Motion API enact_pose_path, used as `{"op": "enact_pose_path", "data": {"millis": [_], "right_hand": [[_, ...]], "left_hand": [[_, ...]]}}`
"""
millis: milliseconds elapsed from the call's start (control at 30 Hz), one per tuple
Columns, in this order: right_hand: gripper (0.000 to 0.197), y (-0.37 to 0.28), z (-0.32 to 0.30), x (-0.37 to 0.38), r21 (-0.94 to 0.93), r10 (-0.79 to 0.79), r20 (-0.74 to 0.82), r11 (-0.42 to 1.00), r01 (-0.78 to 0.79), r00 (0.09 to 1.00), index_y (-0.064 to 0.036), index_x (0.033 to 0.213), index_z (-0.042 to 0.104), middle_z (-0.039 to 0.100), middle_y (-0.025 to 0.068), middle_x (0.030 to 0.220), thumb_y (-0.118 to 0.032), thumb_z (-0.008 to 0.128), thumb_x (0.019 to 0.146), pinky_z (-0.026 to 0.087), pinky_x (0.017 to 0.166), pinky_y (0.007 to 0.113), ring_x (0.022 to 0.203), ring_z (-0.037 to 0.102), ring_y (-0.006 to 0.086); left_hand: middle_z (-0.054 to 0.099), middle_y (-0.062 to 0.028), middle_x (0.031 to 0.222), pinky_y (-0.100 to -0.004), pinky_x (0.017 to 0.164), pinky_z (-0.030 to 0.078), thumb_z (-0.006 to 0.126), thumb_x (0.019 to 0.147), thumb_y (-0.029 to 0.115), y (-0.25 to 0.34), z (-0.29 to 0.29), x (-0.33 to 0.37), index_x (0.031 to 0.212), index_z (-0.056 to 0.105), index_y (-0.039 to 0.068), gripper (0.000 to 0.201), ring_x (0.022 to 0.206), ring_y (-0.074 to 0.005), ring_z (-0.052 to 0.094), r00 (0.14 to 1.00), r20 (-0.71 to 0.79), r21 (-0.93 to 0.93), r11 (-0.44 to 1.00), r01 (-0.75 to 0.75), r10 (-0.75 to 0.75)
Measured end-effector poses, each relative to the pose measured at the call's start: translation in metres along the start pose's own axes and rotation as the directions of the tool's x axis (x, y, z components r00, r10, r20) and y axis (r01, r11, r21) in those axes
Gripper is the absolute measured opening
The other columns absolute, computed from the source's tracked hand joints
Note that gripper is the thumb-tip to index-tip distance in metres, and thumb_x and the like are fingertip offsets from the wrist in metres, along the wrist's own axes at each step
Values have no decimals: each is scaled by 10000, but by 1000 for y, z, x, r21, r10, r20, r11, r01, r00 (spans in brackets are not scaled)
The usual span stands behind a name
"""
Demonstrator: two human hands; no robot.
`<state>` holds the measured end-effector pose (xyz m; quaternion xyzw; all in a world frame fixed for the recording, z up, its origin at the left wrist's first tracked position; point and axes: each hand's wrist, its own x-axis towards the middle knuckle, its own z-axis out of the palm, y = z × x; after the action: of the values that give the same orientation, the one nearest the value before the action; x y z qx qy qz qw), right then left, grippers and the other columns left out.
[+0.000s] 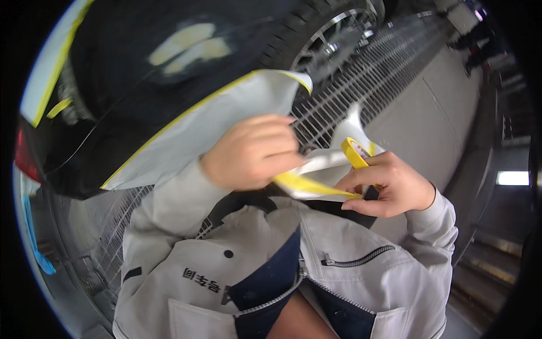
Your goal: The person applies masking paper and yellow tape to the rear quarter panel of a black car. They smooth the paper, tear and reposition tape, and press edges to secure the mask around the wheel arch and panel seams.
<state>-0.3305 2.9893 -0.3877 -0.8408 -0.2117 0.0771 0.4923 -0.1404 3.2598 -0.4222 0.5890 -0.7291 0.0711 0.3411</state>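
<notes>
My left hand, slightly blurred, is closed on one end of a white sheet of masking paper edged with yellow tape. My right hand pinches the other end of that taped edge between thumb and fingers. A roll of yellow masking tape sits against the fingers of the right hand, held in the same grip. Behind my left hand, another sheet of masking paper is stuck by its yellow edge along a black car panel. The paper's free end curls up.
Two pale sanded patches show on the black panel. A car wheel stands beyond, beside a metal floor grating. More taped paper hangs at the far left. A person's dark legs are at the upper right.
</notes>
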Motion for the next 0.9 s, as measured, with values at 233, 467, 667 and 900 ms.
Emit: {"op": "enact_pose_path", "data": {"millis": [233, 467, 667, 900], "right_hand": [[231, 59, -44, -36, 149, 303, -572, 952, -266, 763, -32, 1216, 828, 822, 8, 933, -190, 688, 1122, 416, 583, 196, 754, 674, 42], [369, 198, -28, 39, 205, 294, -258, 947, -245, 920, 22, 1338, 792, 806, 75, 1165, -281, 647, 1186, 592, 963, 299, 1067, 745, 148], [685, 251, -13, 144, 62, 312, -398, 947, -314, 863, -91, 1312, 853, 780, 180, 1404, -675, 541, 1136, 511, 1167, 414, 1265, 714, 326], [894, 241, 6, 184, 182, 476, 98, 855, -486, 874, -154, 1368, 840, 790, 77, 1393, -897, 574, 947, 571, 941, 471, 1304, 694, 261]], "left_hand": [[808, -150, 1168, -358, 765, 681, 828, 850, 44, 63, 0, -56, 989, 772, 14, 153, 1004, -313, 836, 962, 98, -266, 925, 272, -254], [820, -240, 1227, -302, 657, 637, 818, 888, 22, 65, -3, -39, 901, 715, -3, 108, 944, -302, 834, 998, -49, -312, 949, -45, 31], [840, -227, 1225, -253, 621, 581, 794, 902, 46, 75, -11, -16, 923, 684, 62, 113, 928, -290, 821, 983, -140, -319, 934, -160, 120], [786, -262, 1358, -398, 821, 678, 726, 1061, 106, 67, 9, -6, 1152, 726, 12, 131, 1074, -386, 809, 989, -102, -869, 475, -140, 106]]}}
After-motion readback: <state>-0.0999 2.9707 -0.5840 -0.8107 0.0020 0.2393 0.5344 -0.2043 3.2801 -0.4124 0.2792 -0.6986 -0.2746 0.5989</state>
